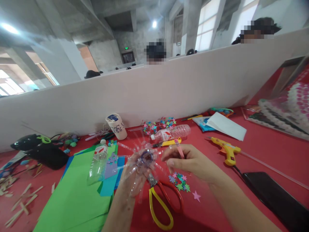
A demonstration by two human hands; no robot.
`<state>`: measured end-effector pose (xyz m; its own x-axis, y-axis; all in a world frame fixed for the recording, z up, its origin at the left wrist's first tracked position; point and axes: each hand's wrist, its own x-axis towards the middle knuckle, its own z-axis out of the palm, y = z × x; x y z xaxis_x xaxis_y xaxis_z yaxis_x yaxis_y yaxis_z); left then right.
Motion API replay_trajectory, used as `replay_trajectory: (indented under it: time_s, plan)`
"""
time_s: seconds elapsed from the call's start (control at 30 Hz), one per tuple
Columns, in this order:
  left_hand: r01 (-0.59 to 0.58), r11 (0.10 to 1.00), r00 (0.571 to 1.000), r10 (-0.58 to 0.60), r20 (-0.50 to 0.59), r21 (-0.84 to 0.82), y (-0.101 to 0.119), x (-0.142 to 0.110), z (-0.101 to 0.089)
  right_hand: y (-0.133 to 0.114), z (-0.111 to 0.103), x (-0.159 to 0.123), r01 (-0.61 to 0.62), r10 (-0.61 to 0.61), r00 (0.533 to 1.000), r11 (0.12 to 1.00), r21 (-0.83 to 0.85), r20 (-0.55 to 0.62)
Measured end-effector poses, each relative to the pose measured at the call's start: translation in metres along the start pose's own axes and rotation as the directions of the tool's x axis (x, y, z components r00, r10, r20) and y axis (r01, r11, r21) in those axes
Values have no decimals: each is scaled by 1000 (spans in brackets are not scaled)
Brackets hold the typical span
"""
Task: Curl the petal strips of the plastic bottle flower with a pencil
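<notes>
My left hand is closed around a clear plastic bottle cut into strips, its strips splayed outward like petals around a dark bluish ring. Beside it, my right hand has its fingers curled, with a slim pink pen-like stick held between them. Its fingertips are close to the strips; whether they touch one is blurred. Scissors with one yellow and one red handle lie below the cut bottle, blades partly hidden by it. Coloured paper stars are scattered under my right hand.
Green paper sheets and an upright-looking clear bottle are at left. Behind my hands are a lying bottle, a yellow cutter and a white cup. A yellow glue gun lies right; a white partition stands behind.
</notes>
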<state>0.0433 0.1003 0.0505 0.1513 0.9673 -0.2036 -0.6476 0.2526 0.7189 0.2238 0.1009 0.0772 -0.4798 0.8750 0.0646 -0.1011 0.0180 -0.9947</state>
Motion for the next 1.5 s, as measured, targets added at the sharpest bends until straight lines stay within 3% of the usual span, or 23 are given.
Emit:
replay_trajectory:
  time_s: [0.2,0.33,0.53,0.7,0.93,1.1,1.43,1.5]
  plan:
    - [-14,1000,999,13,-40,-16,2,-1,3,3,-1,1,22,-18,999,997,71,-47]
    - [-12,999,999,10,-43,-37,3,-2,5,5,7,5,-21,16,989,999,-36,-146]
    - [-42,996,997,36,-73,-76,2,-4,9,0,28,2,24,-51,972,992,-122,-228]
    - [-38,995,993,28,-111,-90,2,-3,9,-1,33,-2,70,-113,953,985,-158,-279]
    - [-94,995,995,94,-24,-19,0,-4,6,2,36,1,31,-44,948,998,-47,-314]
    - [-99,995,995,99,-24,0,-1,-4,2,1,36,0,46,-51,937,999,-22,-345]
    - [-77,997,995,77,-56,1,-4,-2,1,-2,34,-4,26,-49,933,997,-69,-357]
    - [-78,997,997,78,-2,-25,-5,-1,0,-4,32,-4,18,-45,926,997,-74,-375]
